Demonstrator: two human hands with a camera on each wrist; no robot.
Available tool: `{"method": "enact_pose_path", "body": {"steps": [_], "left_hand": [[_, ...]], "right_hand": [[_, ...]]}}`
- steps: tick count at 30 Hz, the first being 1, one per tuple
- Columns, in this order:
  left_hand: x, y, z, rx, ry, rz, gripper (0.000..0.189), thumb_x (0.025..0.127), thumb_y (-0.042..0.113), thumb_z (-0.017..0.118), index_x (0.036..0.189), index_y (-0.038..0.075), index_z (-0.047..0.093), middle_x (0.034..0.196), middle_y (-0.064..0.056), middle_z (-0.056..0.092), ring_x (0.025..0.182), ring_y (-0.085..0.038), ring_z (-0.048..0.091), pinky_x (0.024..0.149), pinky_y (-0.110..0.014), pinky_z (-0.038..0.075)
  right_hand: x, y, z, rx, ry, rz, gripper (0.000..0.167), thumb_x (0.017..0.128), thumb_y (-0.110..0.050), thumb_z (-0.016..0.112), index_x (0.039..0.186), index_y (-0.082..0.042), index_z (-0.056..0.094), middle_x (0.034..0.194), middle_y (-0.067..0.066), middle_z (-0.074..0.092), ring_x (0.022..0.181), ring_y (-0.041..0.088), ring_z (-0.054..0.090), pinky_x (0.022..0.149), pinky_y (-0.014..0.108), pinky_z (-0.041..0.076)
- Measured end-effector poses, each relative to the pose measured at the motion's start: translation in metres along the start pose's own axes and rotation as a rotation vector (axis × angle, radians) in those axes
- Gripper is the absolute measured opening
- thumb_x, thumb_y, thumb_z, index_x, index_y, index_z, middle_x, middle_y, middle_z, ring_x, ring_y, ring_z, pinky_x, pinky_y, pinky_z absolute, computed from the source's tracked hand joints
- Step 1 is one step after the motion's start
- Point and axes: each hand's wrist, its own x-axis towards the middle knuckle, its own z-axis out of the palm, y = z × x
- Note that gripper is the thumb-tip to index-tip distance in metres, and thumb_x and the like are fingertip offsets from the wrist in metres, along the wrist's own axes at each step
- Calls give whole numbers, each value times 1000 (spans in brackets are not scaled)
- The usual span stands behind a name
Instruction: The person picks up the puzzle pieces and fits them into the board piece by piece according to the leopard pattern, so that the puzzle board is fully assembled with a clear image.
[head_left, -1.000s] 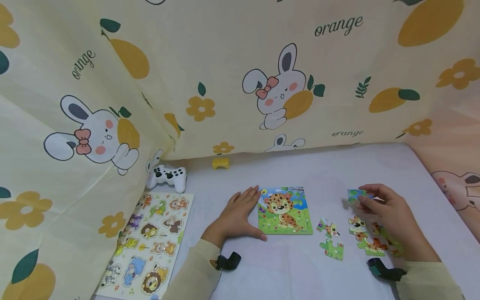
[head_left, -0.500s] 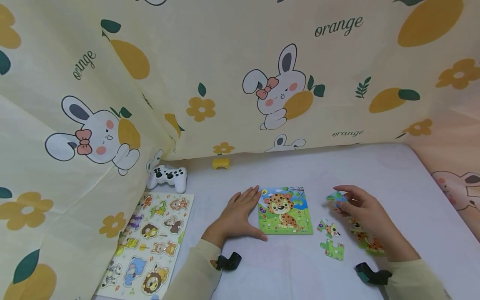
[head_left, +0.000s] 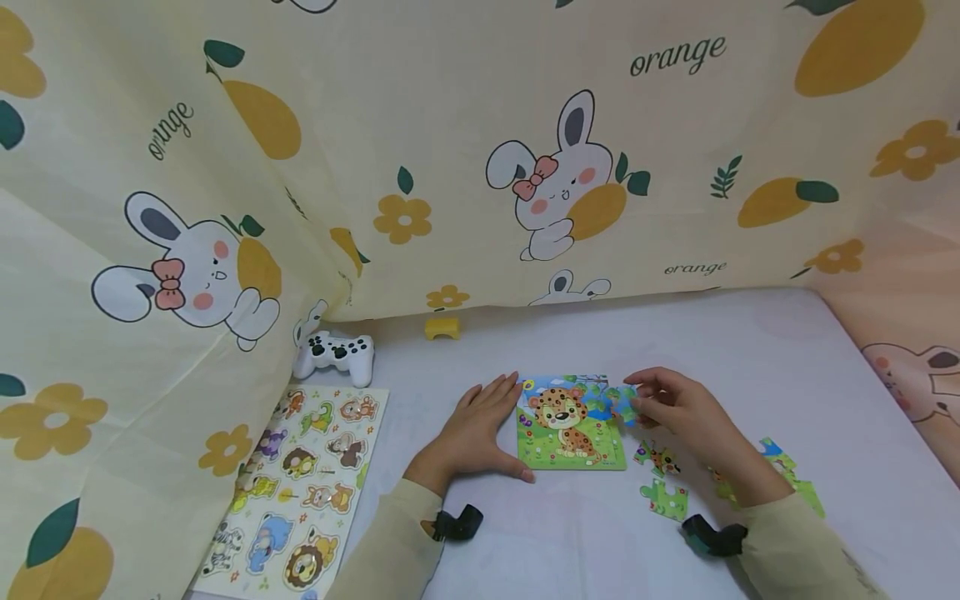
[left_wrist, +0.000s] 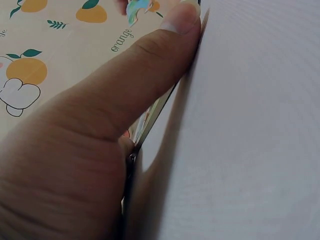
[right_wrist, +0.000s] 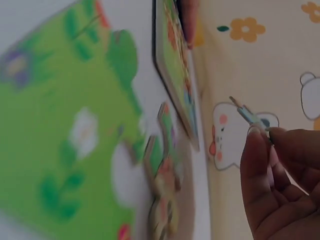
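A square leopard puzzle board (head_left: pixel 570 442) lies flat near the middle of the table. My left hand (head_left: pixel 467 433) rests at its left side, fingers spread, with a fingertip at the upper left edge and the thumb near the lower left corner. My right hand (head_left: pixel 686 412) pinches a blue and green puzzle piece (head_left: pixel 621 406) between thumb and forefinger, just off the board's right edge. In the right wrist view the piece (right_wrist: pixel 252 116) is seen edge-on, raised above the table. Two loose pieces, one with part of an animal face (head_left: pixel 660 458) and one green (head_left: pixel 663 502), lie below that hand.
More puzzle pieces (head_left: pixel 798 483) lie right of the right forearm, which partly covers them. A board of animal figures (head_left: pixel 352 475) lies at the left. Behind it are a white game controller (head_left: pixel 341 354) and a yellow block (head_left: pixel 442 328). A printed curtain (head_left: pixel 450 125) hangs behind.
My right hand has carried the puzzle piece leftward, from above the loose pieces to the board's right edge, uncovering pieces on the right. My left hand stays in place.
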Motion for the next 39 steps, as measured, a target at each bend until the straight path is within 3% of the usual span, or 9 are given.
{"method": "enact_pose_path", "body": {"steps": [9, 18, 26, 32, 39], "left_hand": [[-1, 1, -1, -7, -1, 1, 146, 67, 88, 84, 176, 17, 19, 182, 7, 4, 165, -13, -1, 132, -47, 1], [-1, 4, -2, -6, -12, -1, 145, 67, 86, 85, 176, 17, 18, 181, 8, 3, 165, -13, -1, 132, -46, 1], [0, 3, -2, -8, -16, 4, 146, 67, 88, 84, 176, 18, 16, 181, 9, 0, 165, -12, -3, 132, -45, 0], [-2, 1, -2, -16, 9, 20, 146, 67, 85, 86, 176, 16, 18, 182, 7, 3, 165, -12, -1, 132, -44, 0], [-3, 1, -2, -13, 6, 13, 145, 68, 85, 86, 176, 16, 19, 181, 7, 3, 164, -10, -2, 132, -43, -1]], "right_hand": [[26, -6, 18, 9, -22, 63, 35, 107, -3, 69, 140, 6, 64, 108, 16, 62, 96, 28, 72, 79, 32, 66], [44, -5, 32, -24, -41, 129, 38, 107, -1, 68, 142, 10, 61, 107, 17, 65, 87, 24, 73, 77, 32, 65], [41, -5, 29, -120, -32, 147, 43, 112, -22, 66, 145, 5, 61, 119, 18, 70, 95, 25, 75, 86, 41, 63], [35, -10, 23, -222, -29, 93, 41, 112, -29, 66, 142, 0, 65, 126, 16, 69, 107, 31, 67, 83, 43, 59], [23, -6, 14, -188, -56, 32, 48, 112, -39, 66, 147, -7, 65, 125, 9, 70, 108, 28, 64, 82, 40, 56]]}}
